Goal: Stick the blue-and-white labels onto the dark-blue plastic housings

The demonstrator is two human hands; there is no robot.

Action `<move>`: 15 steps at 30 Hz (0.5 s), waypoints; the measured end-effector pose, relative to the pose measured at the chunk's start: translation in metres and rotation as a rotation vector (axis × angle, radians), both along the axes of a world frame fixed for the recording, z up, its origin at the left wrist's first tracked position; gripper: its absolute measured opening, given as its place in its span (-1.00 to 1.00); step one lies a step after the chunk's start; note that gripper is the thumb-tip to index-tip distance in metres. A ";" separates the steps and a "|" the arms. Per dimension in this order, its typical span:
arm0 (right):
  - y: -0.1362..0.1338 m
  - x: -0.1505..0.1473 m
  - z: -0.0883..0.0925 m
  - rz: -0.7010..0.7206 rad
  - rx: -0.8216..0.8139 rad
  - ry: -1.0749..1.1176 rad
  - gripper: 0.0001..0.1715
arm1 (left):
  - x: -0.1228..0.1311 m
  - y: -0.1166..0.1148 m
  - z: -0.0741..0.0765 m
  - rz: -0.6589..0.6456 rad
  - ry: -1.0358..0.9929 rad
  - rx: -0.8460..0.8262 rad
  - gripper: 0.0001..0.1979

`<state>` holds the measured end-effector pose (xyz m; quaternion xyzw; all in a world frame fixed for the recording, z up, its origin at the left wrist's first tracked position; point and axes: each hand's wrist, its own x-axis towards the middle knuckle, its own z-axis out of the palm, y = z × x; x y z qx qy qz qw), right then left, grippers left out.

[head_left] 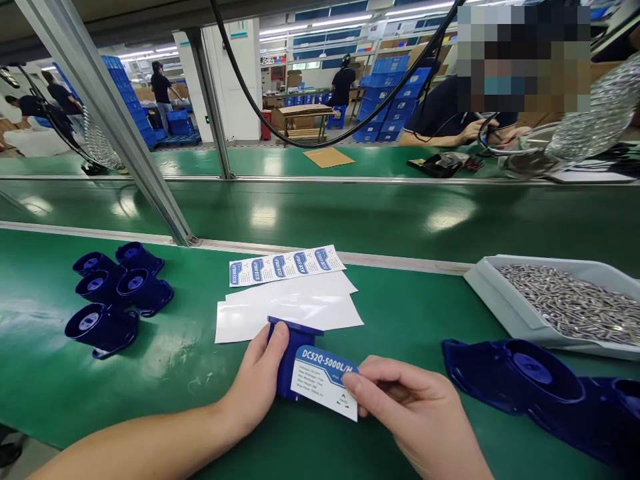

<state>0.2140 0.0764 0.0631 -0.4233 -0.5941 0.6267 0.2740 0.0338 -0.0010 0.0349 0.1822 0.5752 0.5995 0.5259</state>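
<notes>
My left hand [257, 377] is wrapped round a dark blue plastic housing [287, 367], its flange facing away from me. Between the thumb and fingers of my right hand [395, 400] is the right end of a blue and white label [320, 383] printed "DC52Q-5000L/H". The label's left part lies against or just in front of the housing's side; its right part stands off it. Just beyond, a sheet of similar labels [285, 267] lies over white blank sheets [290, 313].
Several blue housings [103, 327] stand at the left. At the right are more blue parts [530, 373] and a white tray [490, 293] of small metal pieces. A metal post [120, 127] rises at left; a black cable hangs ahead. Across the line, a person [450, 113] works.
</notes>
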 end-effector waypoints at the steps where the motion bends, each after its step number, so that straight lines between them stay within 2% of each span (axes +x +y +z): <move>1: 0.000 0.000 0.001 -0.015 -0.005 -0.004 -0.56 | 0.000 0.000 0.001 -0.002 0.003 -0.005 -0.31; 6: -0.005 -0.003 0.006 -0.036 0.000 -0.015 -0.52 | -0.001 0.001 0.003 -0.007 0.005 -0.012 -0.29; 15: -0.008 -0.005 0.005 -0.044 -0.018 -0.005 -0.58 | 0.000 0.001 0.002 -0.003 -0.016 -0.005 -0.32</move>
